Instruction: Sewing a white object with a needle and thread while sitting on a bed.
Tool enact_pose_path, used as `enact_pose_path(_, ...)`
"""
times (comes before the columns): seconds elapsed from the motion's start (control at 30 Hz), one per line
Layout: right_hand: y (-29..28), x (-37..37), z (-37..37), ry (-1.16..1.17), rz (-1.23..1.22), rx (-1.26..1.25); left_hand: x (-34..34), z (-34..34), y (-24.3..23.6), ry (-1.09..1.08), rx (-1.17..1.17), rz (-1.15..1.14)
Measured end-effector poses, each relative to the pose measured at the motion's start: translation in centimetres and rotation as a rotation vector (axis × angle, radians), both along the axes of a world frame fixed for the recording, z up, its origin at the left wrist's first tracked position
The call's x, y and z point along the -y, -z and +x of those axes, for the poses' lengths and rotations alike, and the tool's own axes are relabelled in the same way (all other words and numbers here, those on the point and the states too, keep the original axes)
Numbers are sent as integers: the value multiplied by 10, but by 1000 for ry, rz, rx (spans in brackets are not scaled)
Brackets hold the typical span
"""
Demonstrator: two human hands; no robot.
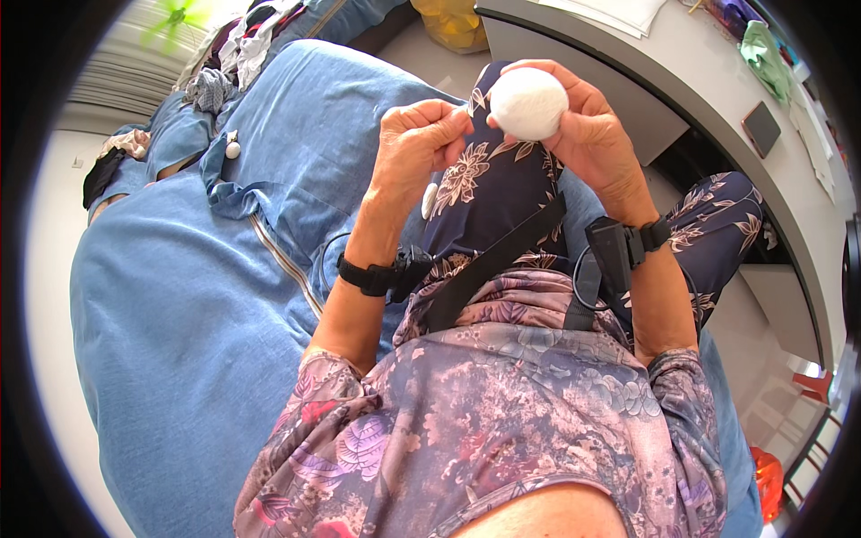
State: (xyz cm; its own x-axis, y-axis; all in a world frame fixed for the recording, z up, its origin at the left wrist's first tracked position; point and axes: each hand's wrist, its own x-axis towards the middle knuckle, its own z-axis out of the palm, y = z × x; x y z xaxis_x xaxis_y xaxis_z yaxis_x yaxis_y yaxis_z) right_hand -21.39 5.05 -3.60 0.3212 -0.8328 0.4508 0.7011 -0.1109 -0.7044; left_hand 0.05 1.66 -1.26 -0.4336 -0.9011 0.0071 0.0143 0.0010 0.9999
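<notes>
My right hand (pixel 594 125) is closed around a white, rounded, matte ball-like piece (pixel 529 104), held up over my lap. Its fingers wrap behind the piece and the thumb presses on the near side. To its left, my left hand (pixel 421 134) is closed in a pinch, a little apart from the white piece. Whatever the left fingertips hold, if anything, is too small to make out. Beside my thigh in dark flowered trousers (pixel 462 179) lies a small white oval thing (pixel 429 201).
I sit on a blue cloth-covered sofa (pixel 179 296) with a zip. A small white figure (pixel 232 146) and piled clothes (pixel 256 45) lie on it. At right, a pale desk (pixel 700 63) holds a phone (pixel 760 128) and green cloth (pixel 764 58). A yellow bag (pixel 453 22) stands beyond.
</notes>
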Motion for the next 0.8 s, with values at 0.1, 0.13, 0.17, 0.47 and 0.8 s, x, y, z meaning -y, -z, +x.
enact_pose_path(0.1,0,4,2,69,21,70,-8,0,1,6,-11,36)
enact_pose_path(0.13,1,7,2,93,34,117,-11,-1,0,19,-18,37)
enact_pose_path(0.17,5,10,3,137,47,152,-15,-2,-2,22,-11,41)
enact_pose_path(0.47,21,17,-2,231,248,227,-37,-5,-18,90,115,-71)
enact_pose_path(0.8,4,3,15,416,99,-455,-36,-5,-51,62,54,-183)
